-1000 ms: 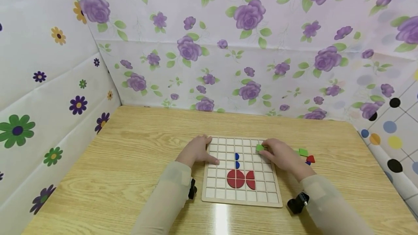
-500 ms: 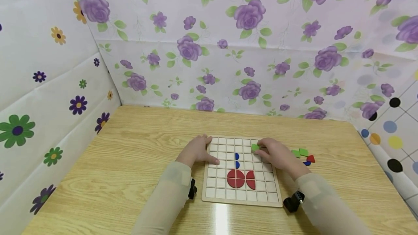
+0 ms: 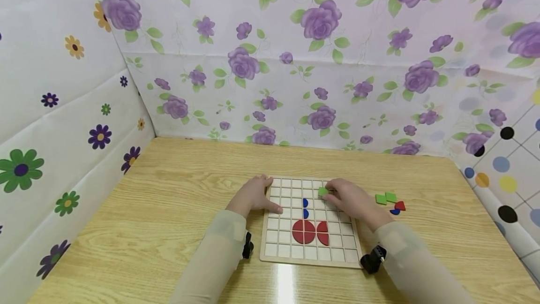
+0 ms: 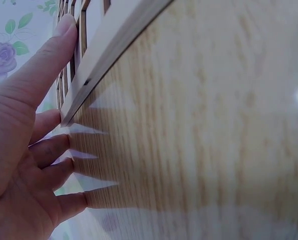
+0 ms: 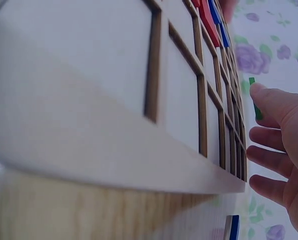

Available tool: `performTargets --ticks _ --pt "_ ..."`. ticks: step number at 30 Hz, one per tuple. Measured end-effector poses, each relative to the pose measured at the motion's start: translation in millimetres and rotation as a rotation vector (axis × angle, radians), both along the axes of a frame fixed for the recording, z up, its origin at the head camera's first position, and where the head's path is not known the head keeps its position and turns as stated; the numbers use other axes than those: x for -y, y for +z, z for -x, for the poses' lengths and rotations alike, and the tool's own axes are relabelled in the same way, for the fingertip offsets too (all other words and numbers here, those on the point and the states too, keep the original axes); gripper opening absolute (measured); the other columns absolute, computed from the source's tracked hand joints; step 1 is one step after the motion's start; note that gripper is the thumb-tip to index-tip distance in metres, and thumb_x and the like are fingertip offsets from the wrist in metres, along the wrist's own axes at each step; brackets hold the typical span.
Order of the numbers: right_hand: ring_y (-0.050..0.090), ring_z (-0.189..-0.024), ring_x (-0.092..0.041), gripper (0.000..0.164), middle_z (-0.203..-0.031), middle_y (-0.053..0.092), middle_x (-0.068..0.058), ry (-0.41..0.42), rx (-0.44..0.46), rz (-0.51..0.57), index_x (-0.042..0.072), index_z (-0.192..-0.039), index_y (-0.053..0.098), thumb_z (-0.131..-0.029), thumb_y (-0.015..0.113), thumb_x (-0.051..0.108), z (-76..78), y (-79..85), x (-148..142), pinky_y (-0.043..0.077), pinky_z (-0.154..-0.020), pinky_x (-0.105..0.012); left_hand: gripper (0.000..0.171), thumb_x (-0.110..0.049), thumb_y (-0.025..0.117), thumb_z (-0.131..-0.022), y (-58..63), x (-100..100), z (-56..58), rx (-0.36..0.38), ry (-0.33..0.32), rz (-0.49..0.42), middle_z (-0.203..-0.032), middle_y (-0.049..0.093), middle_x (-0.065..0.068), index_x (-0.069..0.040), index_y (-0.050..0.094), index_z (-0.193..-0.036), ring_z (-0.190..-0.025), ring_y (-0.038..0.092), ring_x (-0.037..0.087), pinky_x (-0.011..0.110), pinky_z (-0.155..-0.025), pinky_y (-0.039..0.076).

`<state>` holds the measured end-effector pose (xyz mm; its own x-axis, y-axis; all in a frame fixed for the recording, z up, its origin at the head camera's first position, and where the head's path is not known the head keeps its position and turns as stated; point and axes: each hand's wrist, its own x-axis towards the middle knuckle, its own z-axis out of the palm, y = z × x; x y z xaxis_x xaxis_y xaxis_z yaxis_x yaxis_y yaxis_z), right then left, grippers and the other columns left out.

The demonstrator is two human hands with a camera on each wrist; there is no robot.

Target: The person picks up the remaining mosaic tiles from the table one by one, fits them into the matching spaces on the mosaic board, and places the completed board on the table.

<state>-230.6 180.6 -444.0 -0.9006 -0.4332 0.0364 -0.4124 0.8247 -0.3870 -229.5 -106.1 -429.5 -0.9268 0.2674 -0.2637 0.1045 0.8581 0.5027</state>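
My right hand (image 3: pixel 351 199) pinches a green square tile (image 3: pixel 322 191) between thumb and forefinger over the upper right of a wooden grid board (image 3: pixel 276 249). In the right wrist view the green tile (image 5: pixel 255 100) stands edge-on above the cells, the other fingers spread below it. At the board's left side rests my left hand (image 3: pixel 251 194), its thumb laid over the rim and its fingers against the tabletop in the left wrist view. Red quarter-round pieces (image 3: pixel 298 237) form a circle in the grid, with red pieces (image 3: pixel 322 238) beside it. Two blue half-round pieces (image 3: pixel 305 202) lie above.
Right of the board lie two loose green squares (image 3: pixel 381 199), a red piece (image 3: pixel 400 206) and a blue piece (image 3: pixel 394 211). The wooden table (image 3: pixel 190 172) is bounded by a flowered cloth (image 3: pixel 287 93) behind and more patterned cloth at both sides.
My right hand has moved left across the top of the board with the green tile, exposing more of the loose pieces at the right. The left hand stays in place.
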Motion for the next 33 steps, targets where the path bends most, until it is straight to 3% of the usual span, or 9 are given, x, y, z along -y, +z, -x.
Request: performTargets --ticks 14,33 --pt "0.062 -0.106 -0.024 0.036 -0.115 0.065 -0.006 -0.007 0.035 -0.006 0.010 -0.119 0.062 -0.093 0.060 0.035 -0.6 -1.6 9 0.051 -0.089 -0.044 0.102 -0.050 0.082 -0.066 -1.2 0 -1.4 0.000 0.003 -0.006 -0.157 0.020 0.012 -0.015 0.033 -0.148 -0.146 0.015 0.033 0.049 -0.117 0.020" --pt "0.064 -0.096 -0.018 0.033 -0.105 0.068 -0.002 0.031 0.033 -0.025 0.013 -0.115 0.063 -0.093 0.059 0.037 1.6 1.6 20 0.053 -0.083 -0.040 0.103 -0.051 0.082 -0.066 -2.5 0 0.8 -0.011 -0.001 0.009 -0.158 0.020 0.012 -0.016 0.032 -0.148 -0.146 0.015 0.033 0.049 -0.118 0.020"
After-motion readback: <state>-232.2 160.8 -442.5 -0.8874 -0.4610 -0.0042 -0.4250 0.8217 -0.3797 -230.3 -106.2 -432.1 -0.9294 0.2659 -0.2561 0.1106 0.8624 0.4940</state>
